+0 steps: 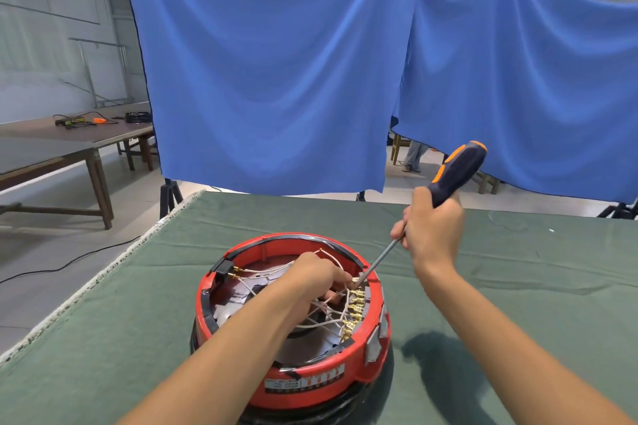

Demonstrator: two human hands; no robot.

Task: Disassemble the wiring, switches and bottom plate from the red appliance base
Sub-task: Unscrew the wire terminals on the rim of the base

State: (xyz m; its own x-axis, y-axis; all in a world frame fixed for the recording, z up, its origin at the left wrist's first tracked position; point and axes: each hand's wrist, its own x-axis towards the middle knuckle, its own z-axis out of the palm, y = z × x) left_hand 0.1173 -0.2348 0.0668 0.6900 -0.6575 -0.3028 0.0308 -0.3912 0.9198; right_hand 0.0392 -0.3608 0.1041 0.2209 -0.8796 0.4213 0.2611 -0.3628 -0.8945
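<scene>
1. The red appliance base (310, 386) is sitting upside down near the front edge of the green table cloth (518, 304), so its open inside is facing up and the parts are easy to reach.
2. Inside it, white wires (328, 316) are running to a row of gold connectors (354, 310) along the rim at about 3 o'clock. A black switch (222, 267) is sitting on the rim at about 10 o'clock.
3. The left hand (310, 281) is reaching down into the middle of the base. Its fingers are curling around something by the top connector, maybe a wire, but the view is too crowded to be sure. It is likely keeping the part steady.
4. The right hand (433, 228) is floating above and past the rim at about 2 o'clock. It is gripping the screwdriver (455, 174) tight by its dark and orange handle.
5. The metal shaft is slanting down so the tip is meeting the top connector, right beside the left fingers. That angle is probably letting the tip push or pry the connector loose.
6. The wires all look hooked up, so the job seems to be just starting.
</scene>
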